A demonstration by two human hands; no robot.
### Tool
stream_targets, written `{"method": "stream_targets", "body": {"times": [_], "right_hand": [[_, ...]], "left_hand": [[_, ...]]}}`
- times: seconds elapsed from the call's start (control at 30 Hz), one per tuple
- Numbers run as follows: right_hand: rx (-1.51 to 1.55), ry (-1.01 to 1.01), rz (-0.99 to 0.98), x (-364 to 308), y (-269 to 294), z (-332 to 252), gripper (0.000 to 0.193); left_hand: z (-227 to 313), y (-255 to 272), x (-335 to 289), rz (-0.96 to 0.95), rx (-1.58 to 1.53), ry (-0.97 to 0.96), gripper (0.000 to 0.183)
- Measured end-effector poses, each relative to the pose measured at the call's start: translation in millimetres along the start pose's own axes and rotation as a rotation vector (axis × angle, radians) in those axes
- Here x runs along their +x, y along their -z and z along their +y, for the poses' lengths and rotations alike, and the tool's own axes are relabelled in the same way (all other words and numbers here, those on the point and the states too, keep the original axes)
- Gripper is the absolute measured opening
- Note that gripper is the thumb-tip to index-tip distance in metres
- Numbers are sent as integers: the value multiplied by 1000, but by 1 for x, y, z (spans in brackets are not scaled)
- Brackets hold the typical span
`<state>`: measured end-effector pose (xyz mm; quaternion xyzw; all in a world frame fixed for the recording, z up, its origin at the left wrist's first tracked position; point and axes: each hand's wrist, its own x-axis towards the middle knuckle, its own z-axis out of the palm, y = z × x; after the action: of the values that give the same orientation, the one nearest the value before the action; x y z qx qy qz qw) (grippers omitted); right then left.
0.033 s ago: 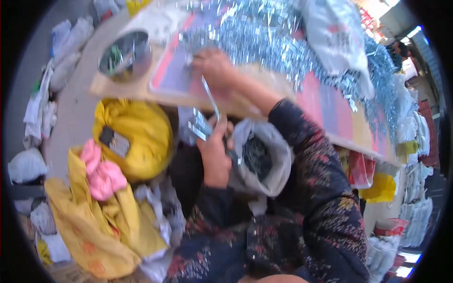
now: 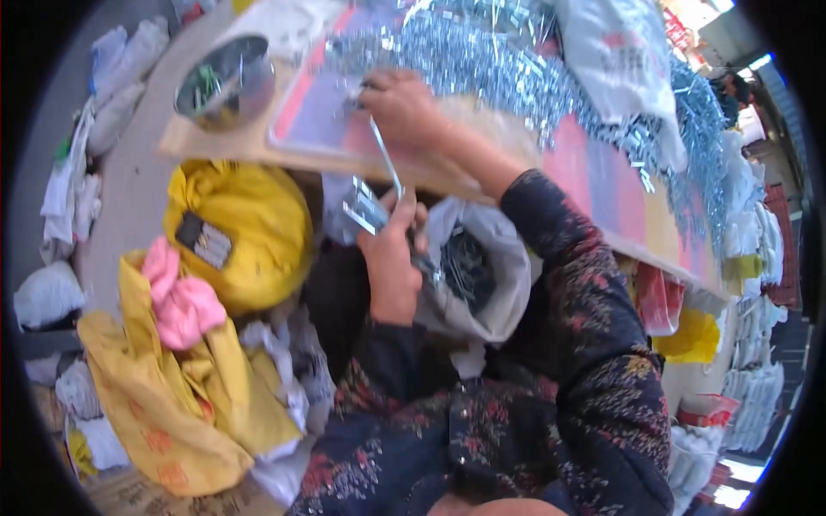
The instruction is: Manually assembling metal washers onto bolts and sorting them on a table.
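Observation:
My left hand (image 2: 394, 262) is closed round a bundle of thin shiny metal strips (image 2: 366, 206), held just off the near edge of the table. One longer strip (image 2: 385, 155) sticks up from its fingers toward the other hand. My right hand (image 2: 403, 107) rests on the striped, clear-covered table top, its fingers curled down; what they hold, if anything, is hidden. Just beyond it spreads a large heap of loose silvery strips (image 2: 482, 64). Below the table edge, beside my left hand, an open whitish sack (image 2: 508, 301) holds more dark metal strips (image 2: 465, 267).
A metal bowl (image 2: 225, 82) with green and other small things stands at the table's left. A stuffed yellow bag (image 2: 258, 249), a pink cloth (image 2: 185, 301) and a yellow sack (image 2: 163, 413) lie left of my lap. A white bag (image 2: 615, 64) sits on the heap.
The whole view has shifted slightly, so the scene sits higher in the picture. My right hand has slid a little to the right over the table; my left still grips the strips.

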<state>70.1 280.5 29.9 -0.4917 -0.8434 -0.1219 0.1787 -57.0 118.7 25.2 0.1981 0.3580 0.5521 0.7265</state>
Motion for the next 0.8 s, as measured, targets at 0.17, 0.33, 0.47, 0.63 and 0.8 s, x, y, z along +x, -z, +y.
{"method": "stream_targets", "body": {"times": [0.17,0.33,0.47,0.63,0.8], "right_hand": [[-37,-231,176,-86,32,14,31],[139,-518,250,-150,64,19,26],[407,-699,227,-150,69,25,22],[342,-536,246,-96,29,23,26],[30,-486,196,-70,1,17,23]], "left_hand": [[-20,7,1,-1,-57,76,17],[-31,10,-13,-6,17,95,20],[-30,8,-16,-63,50,106,24],[-34,4,-7,-91,56,125,24],[-31,1,-4,-50,68,106,24]]}}
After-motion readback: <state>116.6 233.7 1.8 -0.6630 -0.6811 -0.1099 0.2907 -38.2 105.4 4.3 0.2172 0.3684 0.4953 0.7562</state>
